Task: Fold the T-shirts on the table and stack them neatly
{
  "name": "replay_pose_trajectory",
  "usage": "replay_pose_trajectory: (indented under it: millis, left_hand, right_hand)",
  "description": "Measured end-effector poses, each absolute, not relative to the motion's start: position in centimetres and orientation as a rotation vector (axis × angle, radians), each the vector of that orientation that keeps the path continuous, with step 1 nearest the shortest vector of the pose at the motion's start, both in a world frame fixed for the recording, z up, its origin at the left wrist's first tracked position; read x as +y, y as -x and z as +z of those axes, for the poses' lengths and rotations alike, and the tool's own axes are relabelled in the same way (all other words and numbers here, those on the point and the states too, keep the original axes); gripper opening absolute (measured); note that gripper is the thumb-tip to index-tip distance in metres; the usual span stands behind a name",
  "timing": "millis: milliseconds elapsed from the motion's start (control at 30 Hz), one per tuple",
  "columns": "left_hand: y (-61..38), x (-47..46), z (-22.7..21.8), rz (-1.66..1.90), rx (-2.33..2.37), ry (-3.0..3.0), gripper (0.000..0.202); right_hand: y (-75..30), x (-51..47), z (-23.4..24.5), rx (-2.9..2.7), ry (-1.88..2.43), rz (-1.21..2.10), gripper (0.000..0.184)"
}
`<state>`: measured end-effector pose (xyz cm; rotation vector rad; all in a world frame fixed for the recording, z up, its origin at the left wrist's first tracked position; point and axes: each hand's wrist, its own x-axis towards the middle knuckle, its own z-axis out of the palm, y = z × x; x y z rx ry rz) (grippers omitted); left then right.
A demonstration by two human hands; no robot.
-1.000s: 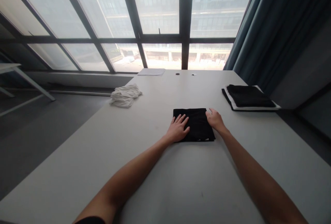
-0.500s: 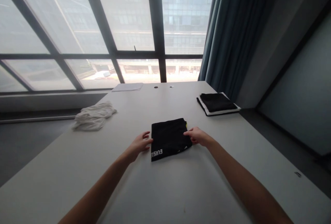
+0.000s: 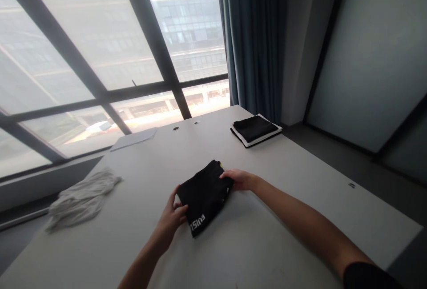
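Note:
A folded black garment (image 3: 207, 193) with white lettering along its near edge is between my two hands, over the white table (image 3: 283, 235). My left hand (image 3: 171, 218) grips its left edge, thumb on top and some fingers hidden beneath. On the opposite side my right hand (image 3: 238, 178) pinches the right edge, with the thumb over the cloth. A bit of yellow shows at the far corner. The garment looks slightly tilted and seems raised off the tabletop.
Folded black and white clothes (image 3: 256, 130) lie stacked at the far right of the table. A crumpled white cloth (image 3: 86, 195) lies along the left edge. White paper sheets (image 3: 133, 138) rest near the window, and a blue curtain (image 3: 253, 49) hangs behind.
My view has turned to the right. My left hand has closed on the garment's left edge, and the garment is now turned and appears lifted.

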<state>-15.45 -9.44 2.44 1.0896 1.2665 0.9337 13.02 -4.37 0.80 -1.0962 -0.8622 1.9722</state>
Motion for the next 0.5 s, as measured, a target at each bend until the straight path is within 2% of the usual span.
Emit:
replay_pose_trajectory:
  millis: [167,333,500]
  left_hand:
    - [13.1,-9.4,3.1,0.879,1.234,-0.892,0.076]
    - [8.7,-7.2,4.8,0.931,1.118,-0.997,0.079]
    - [1.3,-1.6,7.2,0.987,0.959,-1.137,0.069]
  right_hand:
    - [-15.8,-4.6,2.2,-0.67,0.93,2.098,0.004]
    - [-21.6,-4.1,4.1,-0.634,0.845,2.017,0.006]
    - [-29.5,-1.8,6.5,-0.705,0.837,1.8,0.009]
